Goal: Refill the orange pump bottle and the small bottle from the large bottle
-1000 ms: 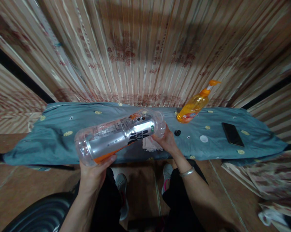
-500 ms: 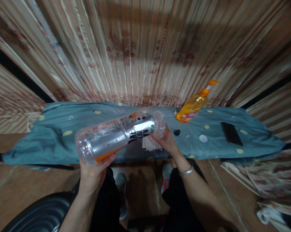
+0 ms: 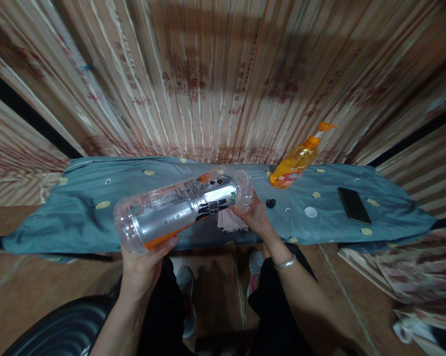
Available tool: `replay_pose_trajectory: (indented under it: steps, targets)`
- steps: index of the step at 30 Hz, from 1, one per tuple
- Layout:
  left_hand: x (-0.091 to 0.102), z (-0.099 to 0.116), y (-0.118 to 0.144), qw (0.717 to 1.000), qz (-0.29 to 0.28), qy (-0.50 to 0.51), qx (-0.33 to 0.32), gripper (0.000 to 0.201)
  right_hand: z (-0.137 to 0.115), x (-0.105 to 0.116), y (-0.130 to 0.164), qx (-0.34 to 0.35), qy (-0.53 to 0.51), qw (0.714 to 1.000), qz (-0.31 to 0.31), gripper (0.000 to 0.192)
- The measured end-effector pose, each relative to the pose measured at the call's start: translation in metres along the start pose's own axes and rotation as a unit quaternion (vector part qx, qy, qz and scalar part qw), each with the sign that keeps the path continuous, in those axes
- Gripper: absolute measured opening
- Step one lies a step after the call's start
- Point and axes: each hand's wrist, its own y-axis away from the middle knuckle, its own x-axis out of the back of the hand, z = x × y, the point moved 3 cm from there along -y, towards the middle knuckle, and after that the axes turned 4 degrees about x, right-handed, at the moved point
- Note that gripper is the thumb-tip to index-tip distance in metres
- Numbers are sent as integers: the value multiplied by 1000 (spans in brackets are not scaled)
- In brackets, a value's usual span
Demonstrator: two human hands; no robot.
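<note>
- Beige pleated curtain with dark red print [image 3: 215, 99] is filling the upper frame; dark poles [image 3: 30, 109] are slanting down at both sides.
- Desk under a blue-green cover [image 3: 78, 212], yellow motifs, is stretching across mid-frame.
- Large clear plastic bottle with a silver and orange label [image 3: 182, 210] is lying slantwise in the hands, center-left of frame, over the desk's near part; base is pointing lower left, neck end upper right. Cannot tell if it's touching the cover.
- Left hand [image 3: 143, 262] is clamping the base end from below, thumb along the label's lower edge.
- Right hand [image 3: 251, 215] is gripping the neck end; fingers partly hidden. Hands are staying apart from each other, one per end.
- Pale cloth [image 3: 231, 221] is lying on the desk just below the bottle's neck end, partly covered by bottle and right hand.
- Small black object [image 3: 270, 203] is sitting right of the right hand; white disc [image 3: 311, 212] is lying farther right.
- Orange pump bottle [image 3: 293, 165] is standing right of center, near the desk's back edge.
- Dark phone [image 3: 354, 205] is lying flat toward frame right.
- Silver bracelet [image 3: 285, 263] is circling the right wrist.
- Gray shoes [image 3: 186, 282] are resting on brown floor [image 3: 215, 296], lower middle.
- Black ridged seat [image 3: 60, 329] is showing lower left.
</note>
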Motion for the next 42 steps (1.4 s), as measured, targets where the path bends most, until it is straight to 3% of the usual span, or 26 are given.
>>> replay_pose_trajectory:
  steps: [12, 42]
  targets:
    - [-3, 0, -2, 999, 5, 47, 5, 110, 1, 0, 0, -3, -14, 1000, -2, 76]
    - [0, -3, -2, 999, -32, 35, -14, 102, 4, -1, 0, 13, -11, 1000, 7, 75]
